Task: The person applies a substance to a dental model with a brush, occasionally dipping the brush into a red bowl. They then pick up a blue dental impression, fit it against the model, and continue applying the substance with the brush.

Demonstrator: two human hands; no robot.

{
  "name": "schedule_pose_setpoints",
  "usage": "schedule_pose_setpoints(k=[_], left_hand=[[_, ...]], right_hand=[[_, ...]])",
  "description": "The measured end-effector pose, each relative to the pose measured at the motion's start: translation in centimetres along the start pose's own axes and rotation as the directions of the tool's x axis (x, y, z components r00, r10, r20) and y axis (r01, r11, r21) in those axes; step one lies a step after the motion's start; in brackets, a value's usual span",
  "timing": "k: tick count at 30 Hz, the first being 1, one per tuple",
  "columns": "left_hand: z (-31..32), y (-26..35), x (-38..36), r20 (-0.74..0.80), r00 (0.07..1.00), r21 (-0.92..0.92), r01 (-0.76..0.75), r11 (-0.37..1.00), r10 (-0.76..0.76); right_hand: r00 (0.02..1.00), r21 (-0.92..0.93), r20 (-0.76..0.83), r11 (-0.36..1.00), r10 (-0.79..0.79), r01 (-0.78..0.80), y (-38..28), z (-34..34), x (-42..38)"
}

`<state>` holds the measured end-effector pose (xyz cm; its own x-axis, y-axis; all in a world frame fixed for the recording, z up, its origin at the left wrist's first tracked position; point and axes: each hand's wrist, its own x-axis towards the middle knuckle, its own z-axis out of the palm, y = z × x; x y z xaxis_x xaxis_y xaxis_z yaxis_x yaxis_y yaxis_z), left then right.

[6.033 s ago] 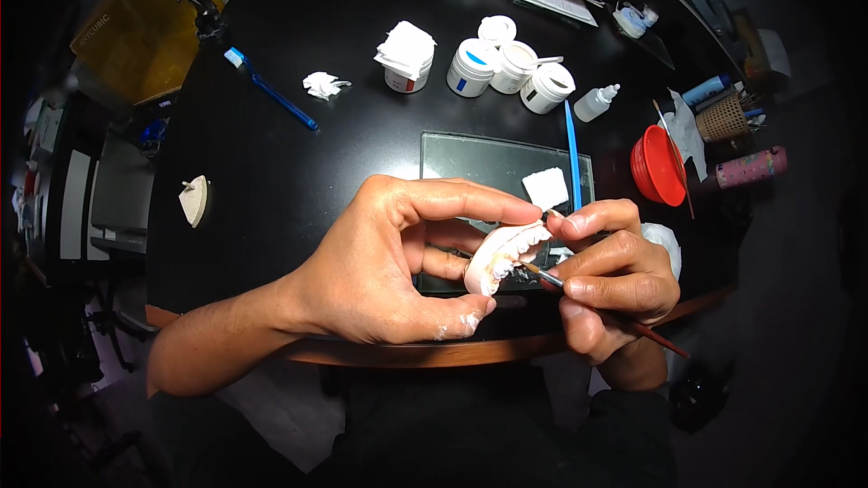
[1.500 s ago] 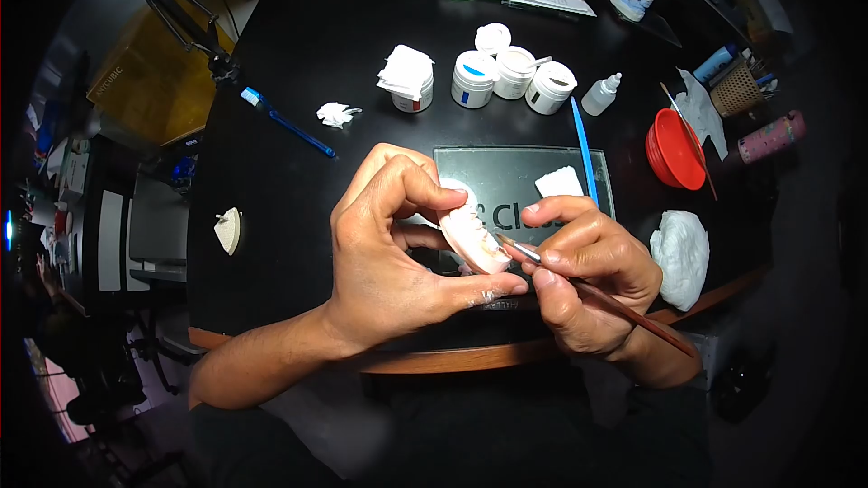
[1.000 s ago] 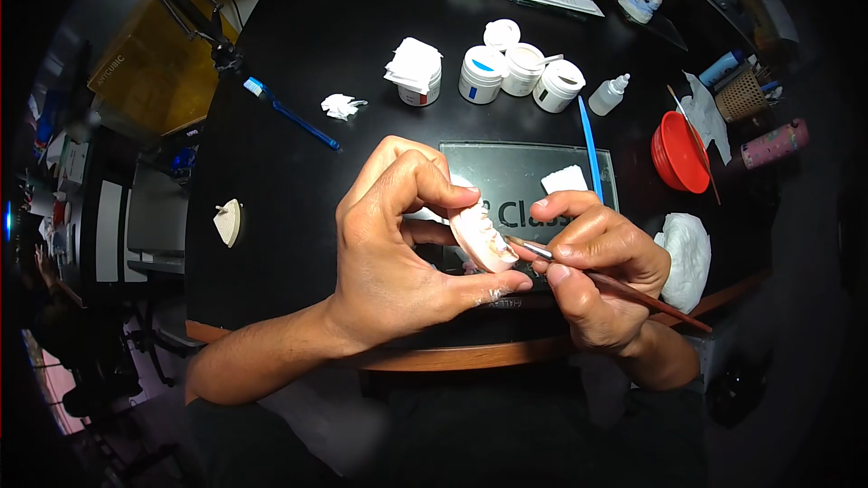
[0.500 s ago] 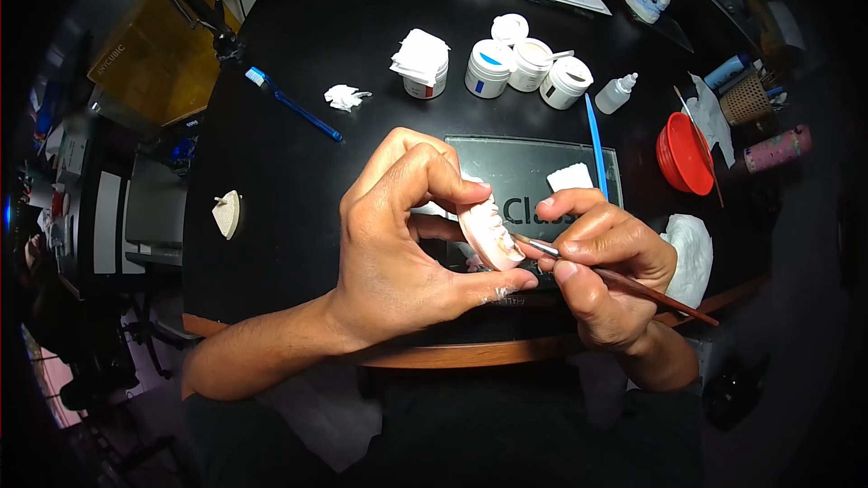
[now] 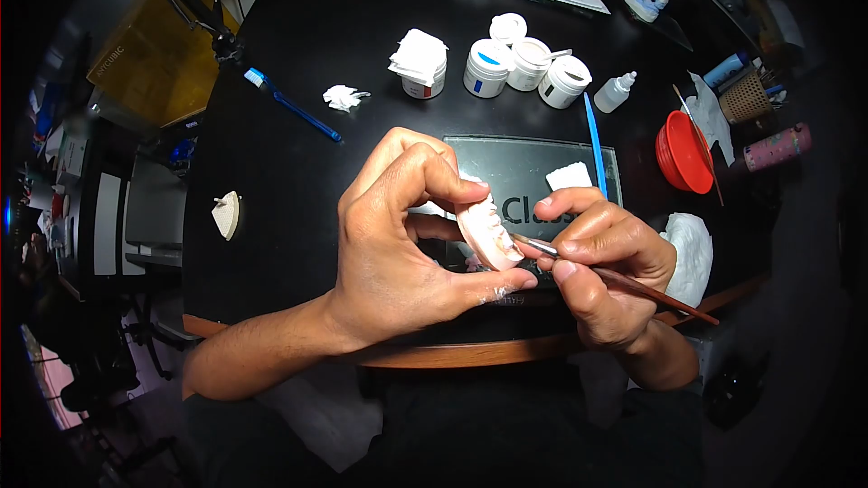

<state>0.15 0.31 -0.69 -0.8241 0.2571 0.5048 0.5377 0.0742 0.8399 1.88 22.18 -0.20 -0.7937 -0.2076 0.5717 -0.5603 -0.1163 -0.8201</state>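
Observation:
Between thumb and fingers, my left hand (image 5: 389, 235) grips a pale dental model (image 5: 485, 233), tilted with its row of teeth facing right. White residue marks that thumb. My right hand (image 5: 619, 262) pinches a thin paintbrush (image 5: 633, 286) with a reddish-brown handle and metal ferrule. Its tip meets the lower teeth of the model, where a brownish patch shows. Below both hands lies a glass slab (image 5: 529, 155) with printed lettering, partly covered by them. A folded white pad (image 5: 568, 177) rests on the slab next to a blue plastic stick (image 5: 595, 145).
White jars (image 5: 486, 72) stand at the back, one topped with tissues (image 5: 419, 56). A dropper bottle (image 5: 616, 92) is beside them. To the right are a red bowl (image 5: 684, 154) with a brush across it and a white cloth (image 5: 689, 258). Leftward lie a blue toothbrush (image 5: 294, 107) and a beige plaster piece (image 5: 226, 215).
Almost nothing differs. Both hands keep the same grip, and the brush tip stays at the lower teeth of the model.

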Motion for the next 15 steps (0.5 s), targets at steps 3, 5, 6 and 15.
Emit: schedule_pose_setpoints(k=[3, 5, 6, 15], left_hand=[[0.01, 0.07, 0.06, 0.006, 1.0, 0.002, -0.004, 1.0, 0.004], [-0.01, 0.07, 0.05, 0.01, 1.0, -0.012, 0.007, 1.0, -0.007], [0.01, -0.03, 0.01, 0.011, 1.0, -0.026, 0.015, 1.0, -0.015], [0.19, -0.2, -0.22, 0.047, 0.995, -0.178, 0.093, 0.98, -0.086]], right_hand=[[0.996, 0.045, -0.049, 0.997, 0.071, -0.068, -0.17, 0.37, -0.43], [0.993, 0.101, -0.078, 0.991, 0.094, -0.086, -0.19, 0.55, -0.52], [0.993, 0.104, -0.074, 0.991, 0.09, -0.082, -0.18, 0.5, -0.56], [0.997, 0.051, -0.066, 0.998, 0.036, -0.033, -0.36, 0.3, -0.57]])
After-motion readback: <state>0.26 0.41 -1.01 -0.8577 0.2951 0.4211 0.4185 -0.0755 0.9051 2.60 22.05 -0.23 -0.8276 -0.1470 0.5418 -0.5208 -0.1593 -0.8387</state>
